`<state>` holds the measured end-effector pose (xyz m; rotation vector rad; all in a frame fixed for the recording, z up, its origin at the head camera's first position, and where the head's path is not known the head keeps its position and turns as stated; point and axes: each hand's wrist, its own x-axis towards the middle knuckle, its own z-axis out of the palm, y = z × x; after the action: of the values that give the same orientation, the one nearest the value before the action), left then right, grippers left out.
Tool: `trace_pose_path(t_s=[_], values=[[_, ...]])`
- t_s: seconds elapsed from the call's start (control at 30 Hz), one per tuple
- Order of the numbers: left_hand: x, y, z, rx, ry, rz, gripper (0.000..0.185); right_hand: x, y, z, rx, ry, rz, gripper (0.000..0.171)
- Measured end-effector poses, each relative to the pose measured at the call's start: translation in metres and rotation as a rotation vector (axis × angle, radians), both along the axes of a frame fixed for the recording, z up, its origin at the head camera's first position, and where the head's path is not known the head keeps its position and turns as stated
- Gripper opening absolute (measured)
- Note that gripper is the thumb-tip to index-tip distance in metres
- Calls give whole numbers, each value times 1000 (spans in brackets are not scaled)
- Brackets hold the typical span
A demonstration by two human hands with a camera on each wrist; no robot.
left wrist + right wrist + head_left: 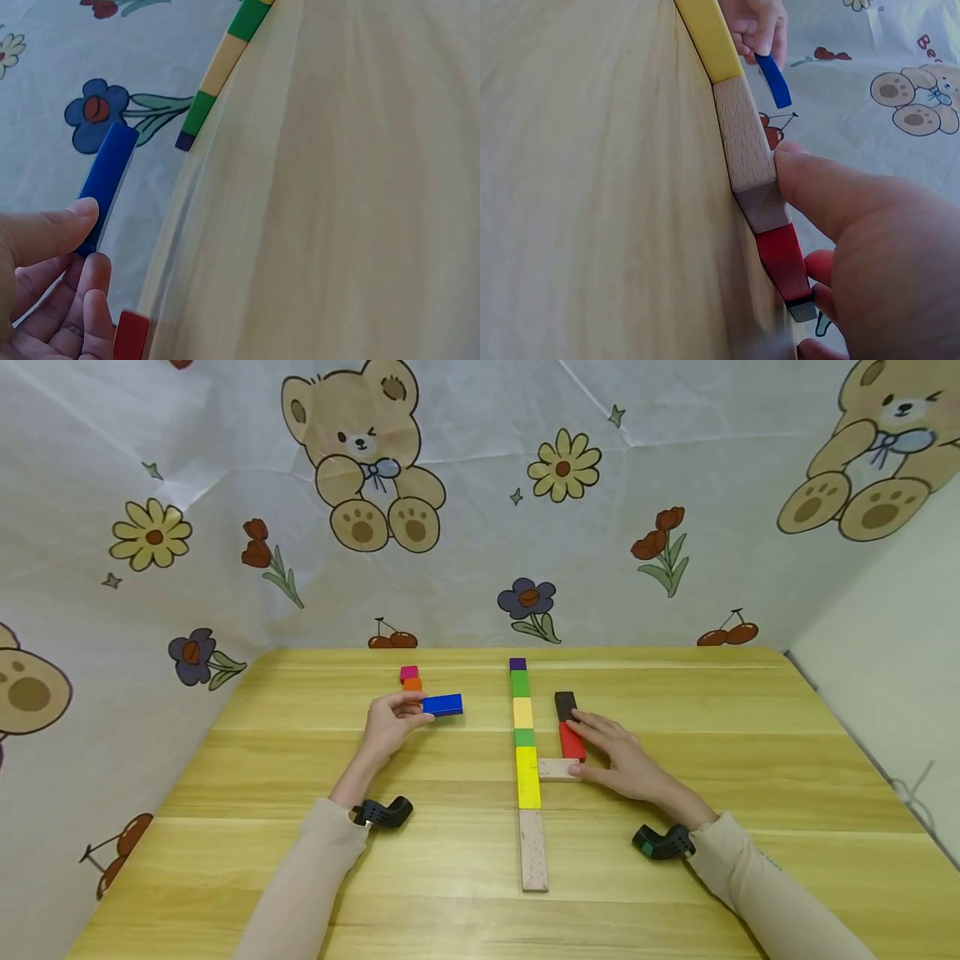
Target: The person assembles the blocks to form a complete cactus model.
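My left hand (418, 717) pinches one end of a blue block (444, 704) just above the wooden table (300, 860); the left wrist view shows the thumb (60, 229) on the blue block (109, 182). My right hand (600, 747) lies flat, its fingers on a red block (572, 742) and its thumb against a short plain wood block (557, 768). In the right wrist view that thumb (817, 187) touches the wood block (751, 176), with the red block (782, 262) beyond it. A black block (565, 703) lies at the red block's far end.
A straight row of blocks (525, 752) runs down the table's middle: purple, green, pale yellow, green, yellow, then long plain wood (533, 850). A pink block (408, 673) and an orange block (412, 685) lie behind the left hand. A printed cloth backdrop (480, 527) encloses the table.
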<state>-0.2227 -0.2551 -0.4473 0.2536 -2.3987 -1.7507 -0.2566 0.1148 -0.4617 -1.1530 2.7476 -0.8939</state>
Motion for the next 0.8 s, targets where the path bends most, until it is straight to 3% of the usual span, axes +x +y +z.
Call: trace_pose_path(t_s=[0.37,0.8], values=[[-20,37,-6,-17,-35,-57,28,1,-2,1,5,5,10,69],[-27,55,-14,-71,-18,-59,30,1,-2,1,7,17,10,69]])
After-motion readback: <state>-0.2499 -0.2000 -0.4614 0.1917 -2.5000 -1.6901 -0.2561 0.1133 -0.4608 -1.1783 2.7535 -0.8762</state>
